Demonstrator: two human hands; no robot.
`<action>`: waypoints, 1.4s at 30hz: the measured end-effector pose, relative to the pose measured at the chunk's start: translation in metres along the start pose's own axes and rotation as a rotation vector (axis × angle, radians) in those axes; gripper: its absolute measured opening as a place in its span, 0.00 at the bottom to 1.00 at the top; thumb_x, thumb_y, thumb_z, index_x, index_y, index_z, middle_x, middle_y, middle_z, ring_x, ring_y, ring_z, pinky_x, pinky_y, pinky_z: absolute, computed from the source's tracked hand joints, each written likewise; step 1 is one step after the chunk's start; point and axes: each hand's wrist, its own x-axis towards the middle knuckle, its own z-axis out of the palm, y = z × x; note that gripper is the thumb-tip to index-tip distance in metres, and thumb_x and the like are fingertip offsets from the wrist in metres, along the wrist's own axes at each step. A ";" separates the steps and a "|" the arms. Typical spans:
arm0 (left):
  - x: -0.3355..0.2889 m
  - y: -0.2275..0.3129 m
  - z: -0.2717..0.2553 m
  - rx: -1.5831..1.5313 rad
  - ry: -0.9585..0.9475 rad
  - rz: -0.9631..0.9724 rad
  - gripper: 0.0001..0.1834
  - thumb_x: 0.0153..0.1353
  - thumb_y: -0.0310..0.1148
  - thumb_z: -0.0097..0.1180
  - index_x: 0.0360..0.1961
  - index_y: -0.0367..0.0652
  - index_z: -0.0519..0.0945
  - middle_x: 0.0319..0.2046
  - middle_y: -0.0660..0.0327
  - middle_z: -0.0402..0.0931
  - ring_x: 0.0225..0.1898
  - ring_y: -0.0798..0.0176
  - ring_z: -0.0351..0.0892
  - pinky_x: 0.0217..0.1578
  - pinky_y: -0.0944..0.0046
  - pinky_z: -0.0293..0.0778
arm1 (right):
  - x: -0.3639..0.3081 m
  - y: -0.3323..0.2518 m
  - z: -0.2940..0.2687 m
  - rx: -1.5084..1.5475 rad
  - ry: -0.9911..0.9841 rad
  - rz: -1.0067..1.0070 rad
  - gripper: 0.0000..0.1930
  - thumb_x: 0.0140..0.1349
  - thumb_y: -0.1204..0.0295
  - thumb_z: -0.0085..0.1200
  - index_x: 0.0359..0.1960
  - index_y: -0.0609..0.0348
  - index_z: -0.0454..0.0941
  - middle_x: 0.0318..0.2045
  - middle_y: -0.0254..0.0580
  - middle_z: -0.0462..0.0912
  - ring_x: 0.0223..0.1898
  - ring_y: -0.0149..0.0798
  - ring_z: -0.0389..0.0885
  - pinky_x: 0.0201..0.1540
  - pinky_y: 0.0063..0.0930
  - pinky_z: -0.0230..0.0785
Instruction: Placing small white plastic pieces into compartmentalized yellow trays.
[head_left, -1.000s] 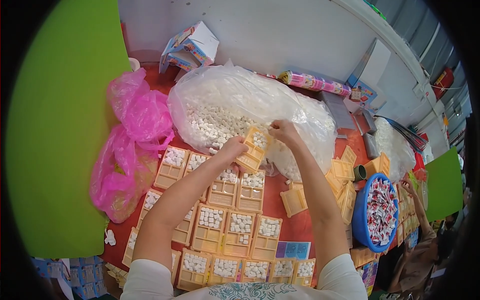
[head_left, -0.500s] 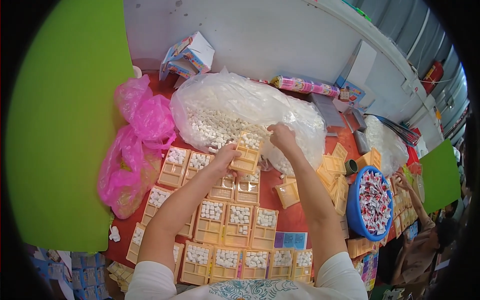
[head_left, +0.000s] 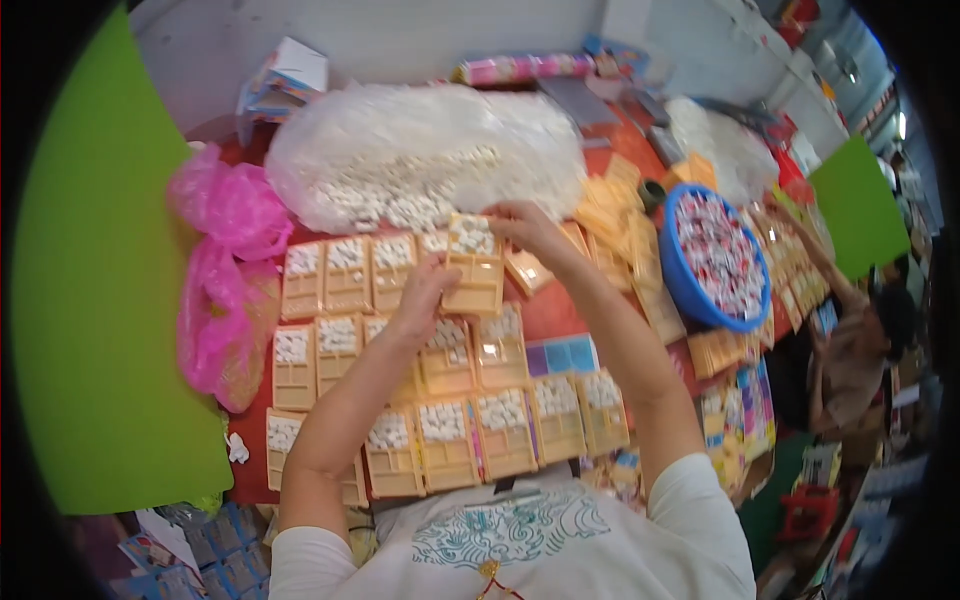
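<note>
My left hand [head_left: 426, 292] grips a small cream plastic tray [head_left: 474, 287] by its left side, above the rows of trays. White pellet-like pieces [head_left: 471, 236] fill its upper compartment; the lower compartments look bare. At the tray's upper right corner is my right hand [head_left: 535, 235], its fingers curled and close together by the pieces. Blur hides what, if anything, they pinch. Just beyond both hands lies a large clear plastic bag [head_left: 330, 125] with a heap of white pieces [head_left: 400, 190] at its opening.
Filled trays [head_left: 443, 440] stand in rows on the red table [head_left: 550, 312]. To the right are stacked cream trays [head_left: 610, 215] and a blue basin [head_left: 672, 272] of small red-and-white packets. A pink bag [head_left: 215, 300] lies left. Another person's arm [head_left: 825, 255] reaches in at far right.
My right hand has come from over the clear bag to the held tray's upper corner. The whole view has shifted, showing more of the table's near side.
</note>
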 end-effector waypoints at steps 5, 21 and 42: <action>-0.028 -0.031 0.041 -0.024 -0.067 -0.021 0.18 0.60 0.30 0.49 0.52 0.40 0.65 0.40 0.54 0.77 0.33 0.57 0.83 0.23 0.58 0.82 | -0.066 0.012 -0.028 0.191 0.005 0.037 0.14 0.56 0.71 0.54 0.44 0.60 0.79 0.28 0.29 0.79 0.26 0.23 0.73 0.27 0.19 0.64; -0.075 -0.119 0.116 0.608 -0.203 0.161 0.20 0.60 0.30 0.49 0.54 0.36 0.69 0.39 0.59 0.73 0.35 0.67 0.74 0.40 0.67 0.71 | -0.252 0.075 -0.107 0.170 0.220 0.196 0.13 0.57 0.73 0.55 0.43 0.64 0.79 0.33 0.31 0.82 0.34 0.24 0.76 0.37 0.18 0.66; 0.080 -0.056 0.100 2.088 -0.032 0.361 0.41 0.48 0.41 0.54 0.66 0.53 0.57 0.53 0.50 0.65 0.57 0.50 0.64 0.48 0.49 0.62 | -0.127 0.123 -0.080 0.197 0.109 0.115 0.11 0.58 0.78 0.51 0.43 0.62 0.78 0.34 0.33 0.81 0.34 0.26 0.79 0.34 0.19 0.72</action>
